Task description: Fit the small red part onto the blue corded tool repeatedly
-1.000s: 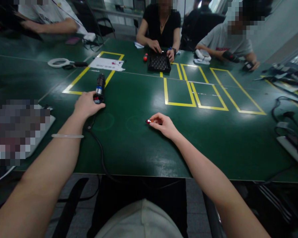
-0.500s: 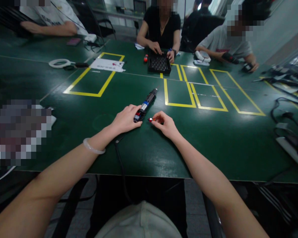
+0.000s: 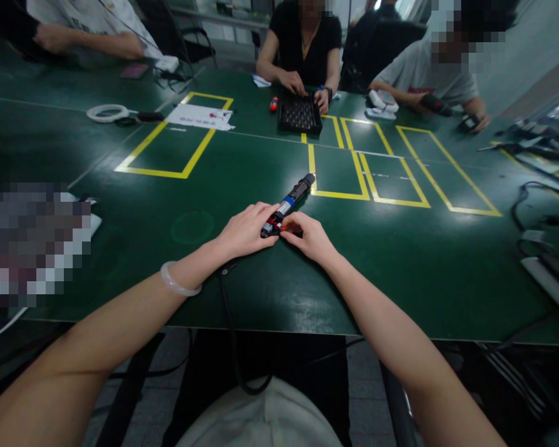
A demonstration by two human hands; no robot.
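My left hand (image 3: 246, 231) is clenched on the near end of the black tool (image 3: 292, 200). The tool lies slanted on the green surface (image 3: 261, 285), blue band mid-body, far tip pointing up-right to the corner of a yellow tape box (image 3: 338, 195). My right hand (image 3: 311, 237) pinches a small red piece (image 3: 283, 228) in thumb and fingertips, held right against the tool's near end. Whether my hands are touching, cannot tell. A black cable (image 3: 227, 310) runs from under my left wrist off the near edge. White bracelet (image 3: 179, 285) on left wrist. Across the surface, another person's hands (image 3: 292, 81) are at a black tray (image 3: 299, 115). White ring (image 3: 105, 113) and paper sheet (image 3: 200, 116) lie far left, well apart from my hands.
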